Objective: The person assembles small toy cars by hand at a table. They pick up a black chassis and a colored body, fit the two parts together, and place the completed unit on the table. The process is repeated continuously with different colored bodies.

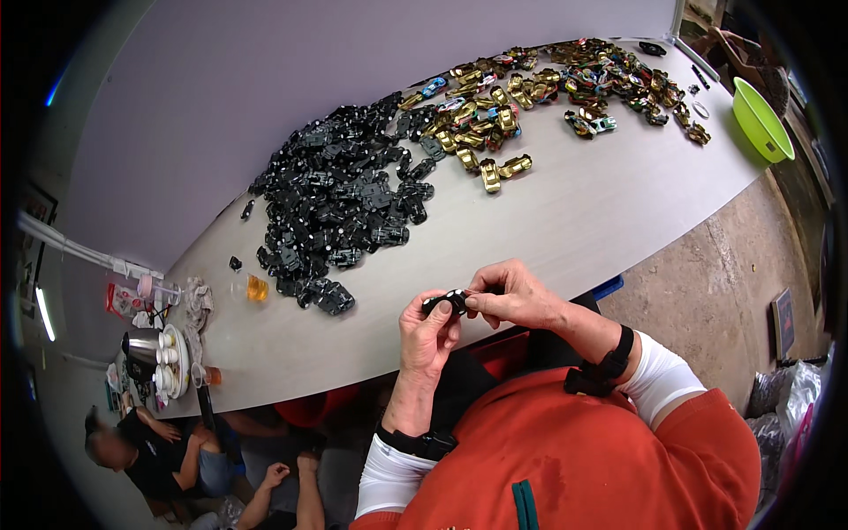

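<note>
Close in front of me, at the table's near edge, I hold a small black toy car base (450, 302) with white round parts on it. My left hand (425, 343) grips it between thumb and fingers from the left. From the right, my right hand (515, 296) pinches at its other end with thumb and forefinger. Any small part between those fingertips is hidden. Beyond my hands, to the left, lies a large heap of black toy car bases (322, 199). Gold toy cars (491, 175) lie to the right of that heap, mixed with coloured ones.
More gold and coloured toy cars (618, 75) are piled at the far right, near a green basin (761, 121). On the left stand an amber drink (257, 288), a crumpled cloth (198, 305) and a tray of cups (181, 362). Other people (150, 450) sit at the lower left.
</note>
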Available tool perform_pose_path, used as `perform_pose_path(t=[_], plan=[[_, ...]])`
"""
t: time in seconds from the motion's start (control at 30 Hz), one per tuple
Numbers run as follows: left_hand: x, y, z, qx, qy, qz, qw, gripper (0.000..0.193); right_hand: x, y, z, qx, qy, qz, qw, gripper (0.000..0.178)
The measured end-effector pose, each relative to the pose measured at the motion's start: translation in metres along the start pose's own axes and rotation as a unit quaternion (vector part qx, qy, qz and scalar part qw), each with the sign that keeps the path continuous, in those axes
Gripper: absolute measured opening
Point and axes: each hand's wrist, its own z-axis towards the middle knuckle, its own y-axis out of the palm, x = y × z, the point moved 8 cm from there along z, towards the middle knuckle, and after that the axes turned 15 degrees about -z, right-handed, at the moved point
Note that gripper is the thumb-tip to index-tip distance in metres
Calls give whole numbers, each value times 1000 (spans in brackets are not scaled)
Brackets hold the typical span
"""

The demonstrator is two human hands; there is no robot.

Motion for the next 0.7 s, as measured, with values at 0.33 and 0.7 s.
perform_pose_path(t=[0.33,0.7], plan=[[13,15,-5,33,91,146,984,11,-3,-8,2,72,-25,-181,981,14],[2,-17,1,86,14,36,996,15,13,5,-4,-64,84,-89,990,26]])
